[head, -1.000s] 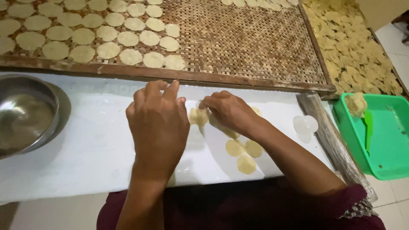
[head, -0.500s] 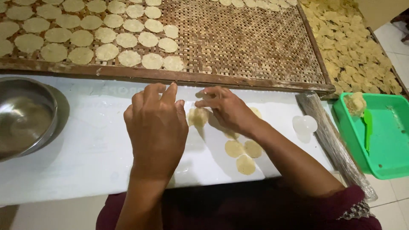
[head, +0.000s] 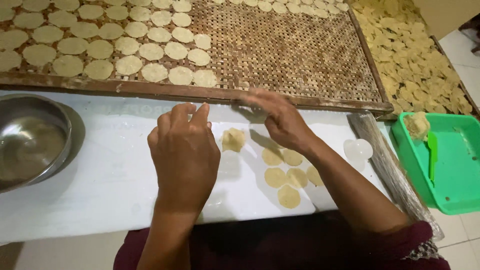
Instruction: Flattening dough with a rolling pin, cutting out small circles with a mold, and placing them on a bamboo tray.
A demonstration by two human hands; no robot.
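While left hand [head: 185, 155] lies flat, right hand [head: 282, 120] near tray edge [head: 300, 102], dough disc [head: 233, 139] between.

Glossy metal bowl [head: 30, 142], woven tray [head: 295, 55]

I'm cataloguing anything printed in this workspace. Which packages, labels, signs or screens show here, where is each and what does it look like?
No packages, signs or screens show.
Faint grey printed lettering: on the white plastic sheet over the table, just below the woven bamboo tray's wooden edge, beyond the left hand; pale, washed out, partly covered.
Green plastic tub, far right: rectangular, no label visible.
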